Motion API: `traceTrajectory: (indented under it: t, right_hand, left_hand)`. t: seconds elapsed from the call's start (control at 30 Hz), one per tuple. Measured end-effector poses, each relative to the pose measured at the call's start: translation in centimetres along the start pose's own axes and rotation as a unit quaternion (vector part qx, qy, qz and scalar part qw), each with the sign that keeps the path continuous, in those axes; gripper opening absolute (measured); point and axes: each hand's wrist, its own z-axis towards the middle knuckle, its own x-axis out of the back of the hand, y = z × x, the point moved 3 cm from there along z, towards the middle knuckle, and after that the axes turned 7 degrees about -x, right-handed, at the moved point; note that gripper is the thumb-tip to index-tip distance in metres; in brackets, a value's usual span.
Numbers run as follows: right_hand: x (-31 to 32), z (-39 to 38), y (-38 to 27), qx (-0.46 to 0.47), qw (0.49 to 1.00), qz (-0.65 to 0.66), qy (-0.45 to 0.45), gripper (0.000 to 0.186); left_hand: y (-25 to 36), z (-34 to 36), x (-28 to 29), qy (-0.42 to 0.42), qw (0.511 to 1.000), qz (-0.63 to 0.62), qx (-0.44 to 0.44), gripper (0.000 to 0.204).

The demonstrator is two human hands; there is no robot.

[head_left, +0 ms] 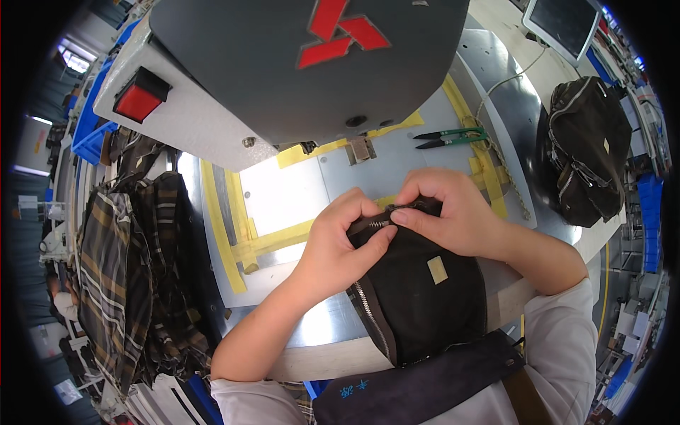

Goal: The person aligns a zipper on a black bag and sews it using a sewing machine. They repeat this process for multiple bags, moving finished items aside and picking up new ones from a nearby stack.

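Note:
A dark fabric bag [418, 290] with a metal zipper [368, 301] down its left side and a small pale patch [437, 270] lies across the near edge of the machine bed. Both my hands pinch its far edge, where a short stretch of zipper teeth shows. My left hand [340, 244] is closed on the left part of that edge. Close beside it, my right hand [450, 212] is closed on the right part, thumb pressed on top. Just beyond my fingers is the small metal foot [361, 149] under the sewing machine head [304, 78].
Green-handled thread snips [453, 137] lie on the bed beside a braided cord [506, 170]. Another dark zippered bag [589, 149] sits at the right, below a screen [564, 25]. Plaid fabric pieces [117, 276] hang at the left. The machine has a red switch [142, 95]. Yellow tape [276, 244] marks the bed.

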Motion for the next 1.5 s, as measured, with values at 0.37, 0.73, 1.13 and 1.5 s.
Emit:
traceTrajectory:
  t: [0.37,0.73,1.13,1.5]
  right_hand:
    - [0.3,0.0,0.0,-0.051,0.996,0.067,-0.014,0.016]
    - [0.3,0.2,0.1,-0.053,0.996,0.066,-0.018,0.017]
    - [0.2,0.9,0.4,-0.009,0.999,-0.023,0.045,0.017]
    - [-0.1,7.1,2.9,0.004,0.970,-0.233,0.068,0.024]
  left_hand:
    - [-0.2,0.0,0.0,0.032,0.999,-0.038,0.009,0.016]
    - [-0.7,0.1,0.4,0.016,0.998,-0.048,-0.033,0.010]
    - [-0.9,0.5,0.1,0.064,0.998,-0.002,0.003,0.009]
    - [-2.2,3.1,2.7,0.125,0.942,0.307,0.061,0.013]
